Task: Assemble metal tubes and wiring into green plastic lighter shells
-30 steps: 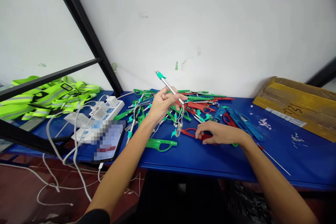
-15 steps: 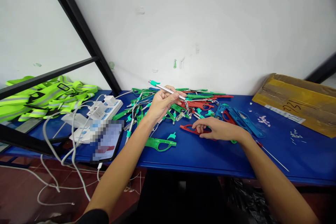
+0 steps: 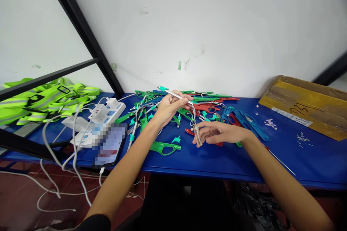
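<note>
My left hand (image 3: pixel 169 107) is closed on a silver lighter tube (image 3: pixel 175 94), raised over the pile and tilted with its green-collared end up to the left. Thin white wires (image 3: pixel 193 113) hang from the tube's lower end to a small clear plastic fuel tank (image 3: pixel 198 138). My right hand (image 3: pixel 226 132) has its fingertips bent around this tank. Beneath the right hand lies a red lighter handle half (image 3: pixel 189 131), partly covered. In front of the pile are a green handle half (image 3: pixel 164 148) and a small green trigger piece (image 3: pixel 176 139).
Behind my hands lies a pile of lighter parts (image 3: pixel 208 98). Blue handle halves (image 3: pixel 253 124) and a thin rod (image 3: pixel 282 163) lie right, a cardboard box (image 3: pixel 306 104) farther. Leftward are a phone (image 3: pixel 111 146), a power strip (image 3: pixel 116 110) and reflective straps (image 3: pixel 54 97).
My right hand has moved slightly left and now holds the clear tank out from the pile. The tube in my left hand has shifted a little right and down.
</note>
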A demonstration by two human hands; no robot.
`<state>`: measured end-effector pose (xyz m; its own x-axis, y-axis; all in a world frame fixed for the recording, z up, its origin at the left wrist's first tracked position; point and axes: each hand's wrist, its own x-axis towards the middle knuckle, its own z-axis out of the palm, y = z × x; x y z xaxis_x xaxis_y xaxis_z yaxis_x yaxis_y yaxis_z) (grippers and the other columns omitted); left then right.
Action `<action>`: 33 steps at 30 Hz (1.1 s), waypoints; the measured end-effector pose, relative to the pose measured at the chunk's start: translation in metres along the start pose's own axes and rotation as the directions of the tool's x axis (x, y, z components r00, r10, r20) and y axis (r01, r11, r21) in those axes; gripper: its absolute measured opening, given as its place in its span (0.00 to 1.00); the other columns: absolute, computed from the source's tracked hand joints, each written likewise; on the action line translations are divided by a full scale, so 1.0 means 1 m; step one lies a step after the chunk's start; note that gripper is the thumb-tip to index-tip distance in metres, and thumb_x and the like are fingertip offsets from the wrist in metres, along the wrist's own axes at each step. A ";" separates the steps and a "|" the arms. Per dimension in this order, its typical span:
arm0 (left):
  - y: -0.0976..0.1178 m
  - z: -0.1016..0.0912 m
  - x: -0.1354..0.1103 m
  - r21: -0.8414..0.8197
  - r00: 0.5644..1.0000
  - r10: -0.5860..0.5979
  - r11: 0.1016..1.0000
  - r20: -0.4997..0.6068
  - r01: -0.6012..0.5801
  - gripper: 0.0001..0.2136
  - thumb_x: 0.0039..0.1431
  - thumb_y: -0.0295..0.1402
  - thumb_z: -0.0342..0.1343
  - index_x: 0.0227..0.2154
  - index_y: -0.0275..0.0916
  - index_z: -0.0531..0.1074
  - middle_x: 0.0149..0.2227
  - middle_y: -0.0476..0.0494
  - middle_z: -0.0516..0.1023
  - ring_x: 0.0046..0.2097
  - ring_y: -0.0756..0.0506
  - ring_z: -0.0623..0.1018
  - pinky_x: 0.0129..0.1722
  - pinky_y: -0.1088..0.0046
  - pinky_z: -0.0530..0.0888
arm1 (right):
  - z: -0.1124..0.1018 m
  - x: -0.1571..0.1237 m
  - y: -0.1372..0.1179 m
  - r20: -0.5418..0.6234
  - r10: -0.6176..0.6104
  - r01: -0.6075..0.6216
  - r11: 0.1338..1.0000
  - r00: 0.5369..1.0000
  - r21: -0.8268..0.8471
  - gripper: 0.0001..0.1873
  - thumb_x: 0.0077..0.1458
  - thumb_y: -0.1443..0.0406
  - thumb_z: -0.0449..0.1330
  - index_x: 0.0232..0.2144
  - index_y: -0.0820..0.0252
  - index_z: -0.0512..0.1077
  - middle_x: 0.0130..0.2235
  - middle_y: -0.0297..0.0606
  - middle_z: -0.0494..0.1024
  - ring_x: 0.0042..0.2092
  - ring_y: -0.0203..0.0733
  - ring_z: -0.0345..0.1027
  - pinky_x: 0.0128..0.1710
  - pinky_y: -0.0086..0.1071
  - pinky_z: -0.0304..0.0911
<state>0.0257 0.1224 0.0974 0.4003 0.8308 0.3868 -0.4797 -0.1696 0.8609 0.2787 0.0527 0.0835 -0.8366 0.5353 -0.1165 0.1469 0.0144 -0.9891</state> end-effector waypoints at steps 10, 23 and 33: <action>0.015 -0.021 0.001 0.089 0.986 -0.122 0.990 0.110 0.113 0.17 0.62 0.46 0.75 0.37 0.37 0.80 0.43 0.34 0.89 0.40 0.42 0.89 0.40 0.70 0.85 | -0.016 -0.004 -0.001 -0.281 -0.006 -0.033 0.991 0.960 -0.133 0.24 0.70 0.45 0.64 0.34 0.57 0.71 0.26 0.29 0.78 0.26 0.34 0.69 0.35 0.32 0.66; 0.050 -0.078 -0.017 0.422 0.681 -0.513 0.849 0.522 0.316 0.21 0.73 0.44 0.64 0.63 0.41 0.80 0.64 0.25 0.81 0.56 0.33 0.88 0.51 0.60 0.88 | -0.024 -0.011 0.010 -0.248 0.188 -0.267 0.901 0.950 -0.341 0.27 0.64 0.40 0.65 0.41 0.58 0.75 0.31 0.33 0.80 0.25 0.36 0.69 0.28 0.31 0.61; 0.062 -0.105 -0.018 0.582 0.574 -0.704 0.693 0.418 0.426 0.24 0.66 0.44 0.71 0.62 0.43 0.78 0.58 0.32 0.85 0.45 0.42 0.88 0.40 0.67 0.86 | -0.022 -0.003 0.017 -0.390 0.133 -0.361 0.717 0.911 -0.596 0.30 0.59 0.39 0.68 0.27 0.54 0.66 0.27 0.31 0.69 0.30 0.40 0.60 0.32 0.34 0.51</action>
<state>-0.0934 0.1529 0.1091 0.8939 0.3744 -0.2463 0.2927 -0.0716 0.9535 0.2952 0.0700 0.0686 -0.5365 0.8192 -0.2026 0.7218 0.3210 -0.6132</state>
